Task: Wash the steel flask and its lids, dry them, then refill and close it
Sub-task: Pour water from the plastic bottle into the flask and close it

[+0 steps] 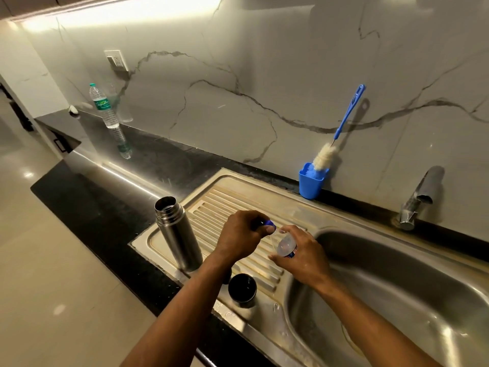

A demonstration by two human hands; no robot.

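Observation:
The steel flask (pixel 176 234) stands upright and uncapped on the left of the ribbed drainboard (pixel 211 205). A black lid (pixel 242 289) sits open side up near the drainboard's front edge; a second dark lid is mostly hidden under my left forearm. My right hand (pixel 304 256) grips a small clear plastic bottle (pixel 285 245) over the drainboard, tilted toward the left. My left hand (pixel 242 238) pinches the bottle's blue cap (pixel 270 223) at its neck. Both hands are just right of the flask.
The sink basin (pixel 397 295) lies to the right, with a tap (pixel 420 197) on the wall behind it. A blue cup (pixel 311 182) holding a bottle brush (pixel 341 131) stands at the back. A sealed water bottle (pixel 103 105) stands far left on the black counter (pixel 105 207).

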